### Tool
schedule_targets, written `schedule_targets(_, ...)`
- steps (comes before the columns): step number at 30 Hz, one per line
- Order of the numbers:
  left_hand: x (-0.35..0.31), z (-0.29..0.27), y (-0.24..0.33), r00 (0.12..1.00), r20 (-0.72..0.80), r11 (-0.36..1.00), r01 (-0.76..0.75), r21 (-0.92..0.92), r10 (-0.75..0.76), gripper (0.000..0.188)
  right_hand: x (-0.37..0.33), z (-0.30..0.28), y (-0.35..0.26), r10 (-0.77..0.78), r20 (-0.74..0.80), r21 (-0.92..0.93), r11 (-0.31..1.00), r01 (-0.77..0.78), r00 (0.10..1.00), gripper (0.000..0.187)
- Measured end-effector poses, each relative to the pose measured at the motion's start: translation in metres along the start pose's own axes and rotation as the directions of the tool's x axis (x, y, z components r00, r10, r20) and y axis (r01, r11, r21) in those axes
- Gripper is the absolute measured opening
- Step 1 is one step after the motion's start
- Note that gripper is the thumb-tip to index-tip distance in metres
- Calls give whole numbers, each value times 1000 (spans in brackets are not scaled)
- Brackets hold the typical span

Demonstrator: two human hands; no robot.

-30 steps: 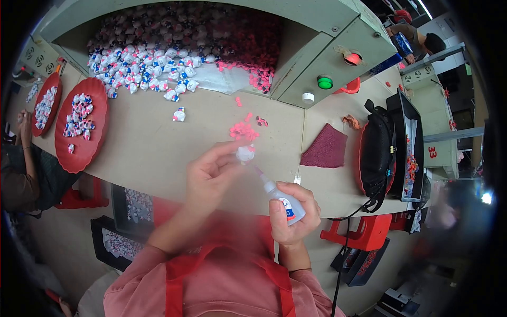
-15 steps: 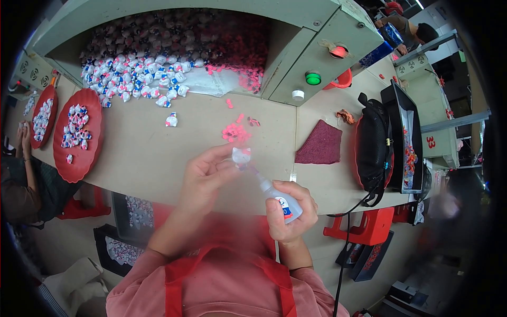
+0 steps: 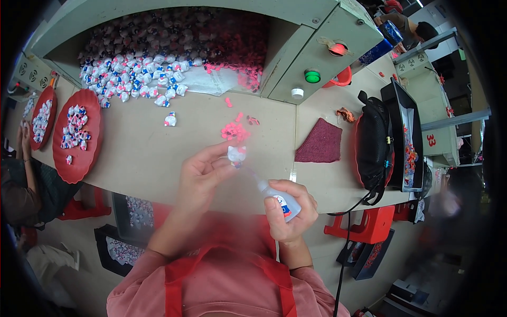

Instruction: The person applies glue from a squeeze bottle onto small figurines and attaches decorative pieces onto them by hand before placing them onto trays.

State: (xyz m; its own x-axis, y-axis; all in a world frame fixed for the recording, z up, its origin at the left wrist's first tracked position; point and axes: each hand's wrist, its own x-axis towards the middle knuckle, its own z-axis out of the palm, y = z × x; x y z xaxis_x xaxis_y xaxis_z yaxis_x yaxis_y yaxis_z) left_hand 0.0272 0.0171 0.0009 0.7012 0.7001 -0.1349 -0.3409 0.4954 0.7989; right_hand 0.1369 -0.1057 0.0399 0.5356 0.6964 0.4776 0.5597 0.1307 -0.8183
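Observation:
Between the thumb and fingers of my left hand (image 3: 203, 171) is a small white cat figurine (image 3: 236, 155), held upright over the table's near edge. My right hand (image 3: 293, 211) grips a translucent squeeze bottle (image 3: 285, 203) with a thin nozzle, tilted so that its tip points up and left at the figurine's lower part. Whether the tip touches the figurine is too blurred to tell. Just beyond my left hand lies a loose heap of small pink pieces (image 3: 233, 131). A single figurine (image 3: 170, 119) stands on the table farther left.
A pale green cabinet (image 3: 288, 66) holds a large pile of figurines (image 3: 137, 76). Red trays (image 3: 94, 153) with figurines stand at left, near another person's hands (image 3: 25, 134). On the right are a maroon cloth (image 3: 320, 141), a black bag (image 3: 374, 148) and a black bin (image 3: 393, 105).
My left hand has shifted slightly left with the figurine, which is turned a little. The bottle in my right hand has barely moved.

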Motion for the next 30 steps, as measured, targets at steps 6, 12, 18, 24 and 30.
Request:
schedule_targets(6, 1, -20, 8, 997, -71, 1000, -26, -8, 26, 40, 8, 23, 17, 400, -54, 239, 895, -377, 915, 23)
schedule_targets(12, 5, -23, -7, 986, -164, 998, -37, -47, 28, 37, 25, 15, 91, 672, 186, -143, 740, -657, 717, 24)
schedule_targets(18, -18, -55, -22, 989, -147, 999, 20, 41, -13, 43, 34, 79, 108, 382, 221, -413, 870, -269, 897, 27)
schedule_targets(24, -12, -40, -24, 986, -166, 999, 33, -16, -35, 41, 26, 64, 111, 333, 169, -494, 843, -212, 928, 23)
schedule_targets(30, -8, -46, -19, 987, -157, 1000, -21, 15, 23, 41, 25, 57, 86, 327, 72, -441, 858, -264, 942, 20)
